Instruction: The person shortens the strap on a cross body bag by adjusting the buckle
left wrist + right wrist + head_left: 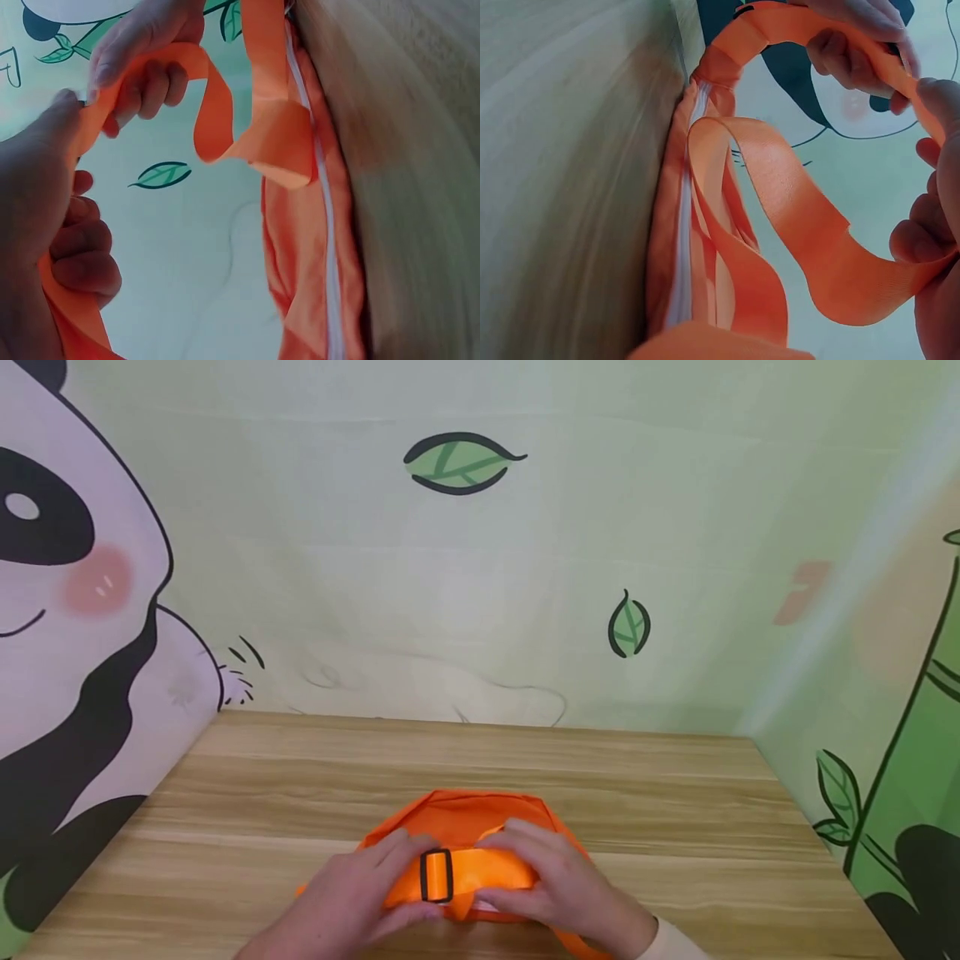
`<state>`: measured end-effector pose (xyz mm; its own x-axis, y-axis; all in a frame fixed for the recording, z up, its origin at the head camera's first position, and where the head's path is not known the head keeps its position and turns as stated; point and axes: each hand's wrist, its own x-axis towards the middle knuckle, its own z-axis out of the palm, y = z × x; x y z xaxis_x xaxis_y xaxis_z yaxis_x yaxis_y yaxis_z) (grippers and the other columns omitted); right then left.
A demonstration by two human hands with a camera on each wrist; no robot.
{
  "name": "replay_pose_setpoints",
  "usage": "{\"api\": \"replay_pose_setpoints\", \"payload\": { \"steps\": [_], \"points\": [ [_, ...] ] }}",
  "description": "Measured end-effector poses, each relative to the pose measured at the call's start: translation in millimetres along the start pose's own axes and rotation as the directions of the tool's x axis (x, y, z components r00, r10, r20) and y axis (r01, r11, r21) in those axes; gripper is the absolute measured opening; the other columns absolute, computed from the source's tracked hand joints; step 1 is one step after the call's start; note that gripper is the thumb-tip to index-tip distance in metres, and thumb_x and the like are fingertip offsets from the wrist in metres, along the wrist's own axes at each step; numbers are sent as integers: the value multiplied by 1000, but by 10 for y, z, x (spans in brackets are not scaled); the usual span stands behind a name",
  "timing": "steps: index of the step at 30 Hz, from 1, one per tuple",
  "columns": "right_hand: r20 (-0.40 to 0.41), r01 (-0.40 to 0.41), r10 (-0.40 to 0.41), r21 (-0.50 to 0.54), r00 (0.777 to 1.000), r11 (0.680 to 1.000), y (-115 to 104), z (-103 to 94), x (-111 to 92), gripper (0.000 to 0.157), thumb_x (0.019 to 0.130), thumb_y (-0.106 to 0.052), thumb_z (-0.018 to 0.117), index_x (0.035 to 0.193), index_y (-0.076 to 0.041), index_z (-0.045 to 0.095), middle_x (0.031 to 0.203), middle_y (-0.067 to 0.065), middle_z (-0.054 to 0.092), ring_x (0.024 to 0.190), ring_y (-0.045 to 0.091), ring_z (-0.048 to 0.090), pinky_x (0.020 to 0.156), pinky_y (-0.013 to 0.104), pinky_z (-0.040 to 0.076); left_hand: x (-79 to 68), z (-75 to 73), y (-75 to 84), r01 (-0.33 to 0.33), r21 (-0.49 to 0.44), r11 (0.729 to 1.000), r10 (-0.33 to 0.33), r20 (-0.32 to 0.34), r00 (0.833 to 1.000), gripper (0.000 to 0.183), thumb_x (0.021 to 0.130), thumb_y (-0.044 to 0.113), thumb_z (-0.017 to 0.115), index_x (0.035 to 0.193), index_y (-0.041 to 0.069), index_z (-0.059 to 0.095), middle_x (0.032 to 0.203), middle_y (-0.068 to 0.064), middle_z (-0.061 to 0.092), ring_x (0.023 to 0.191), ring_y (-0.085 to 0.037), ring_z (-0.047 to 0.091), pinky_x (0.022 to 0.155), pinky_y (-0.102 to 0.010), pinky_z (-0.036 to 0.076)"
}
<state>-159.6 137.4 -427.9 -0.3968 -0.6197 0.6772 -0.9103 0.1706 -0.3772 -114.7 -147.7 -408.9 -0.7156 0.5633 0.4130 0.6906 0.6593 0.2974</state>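
An orange bag (pixel 480 810) with a white zipper (pixel 324 187) lies on the table below both hands. Its orange webbing strap (pixel 491 867) is raised above it and runs through a black slider buckle (pixel 448 875). My left hand (pixel 356 881) pinches the strap just left of the buckle, thumb below and fingers above. With thumb and fingers, my right hand (pixel 558 877) grips the strap to the buckle's right. A loose length of strap (pixel 787 195) hangs in a loop between the hands and the bag. In both wrist views the fingers partly hide the buckle.
The wood-grain table (pixel 480 756) reaches back to a pale green wall cloth (pixel 337 568) printed with leaves. A printed panda (pixel 97 693) covers the left side, and printed bamboo (pixel 915 760) the right.
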Motion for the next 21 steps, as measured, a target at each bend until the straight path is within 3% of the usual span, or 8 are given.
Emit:
{"api": "replay_pose_setpoints", "payload": {
  "steps": [3, 9, 11, 17, 21],
  "points": [
    [-26, -7, 7, 4, 1000, 1000, -3, 40, 0, 42, 92, -22, 88, 127, -13, 68, 101, -2, 68, 82, 6, 57, 75, 7, 48, -12, 14, -2, 36, -96, 995, -35, 12, 999, 51, 98, 46, 77, 140, 25, 56, 118, 22, 64, 86, 3, 56, 78, -23, 53],
    [-38, -1, 2, 41, 999, 999, -11, 139, 0, 39, 99, -31, 81, 129, -11, 66, 108, 3, 72, 87, 10, 61, 78, 10, 50, -14, 67, -16, -46, -173, 984, 38, -48, 998, 48, 100, 38, 77, 141, 21, 56, 119, 18, 61, 91, 2, 58, 81, -22, 54],
    [-51, 19, -16, 57, 999, 998, -9, 167, 10, 39, 101, -34, 78, 129, -9, 66, 103, 3, 70, 82, 9, 60, 75, 9, 50, -15, 73, -9, -46, -186, 982, 36, -57, 998, 48, 102, 39, 76, 142, 22, 55, 121, 17, 63, 92, 2, 58, 82, -23, 54],
    [-80, 22, -15, 85, 997, 996, -25, 211, 40, 37, 100, -32, 79, 127, -10, 67, 93, 1, 63, 75, 6, 56, 69, 6, 48, -24, 62, -4, -28, -280, 960, 13, -53, 998, 48, 103, 34, 74, 142, 20, 48, 99, 19, 62, 81, 5, 55, 75, -19, 52],
    [-69, -2, 9, 98, 998, 995, -53, 221, 64, 39, 95, -26, 85, 127, -11, 67, 93, 1, 63, 76, 7, 56, 69, 7, 48, -14, 57, 3, -20, -289, 957, 5, -53, 999, 44, 103, 35, 74, 138, 23, 50, 91, 22, 56, 76, 6, 52, 70, -17, 48]
  ]
}}
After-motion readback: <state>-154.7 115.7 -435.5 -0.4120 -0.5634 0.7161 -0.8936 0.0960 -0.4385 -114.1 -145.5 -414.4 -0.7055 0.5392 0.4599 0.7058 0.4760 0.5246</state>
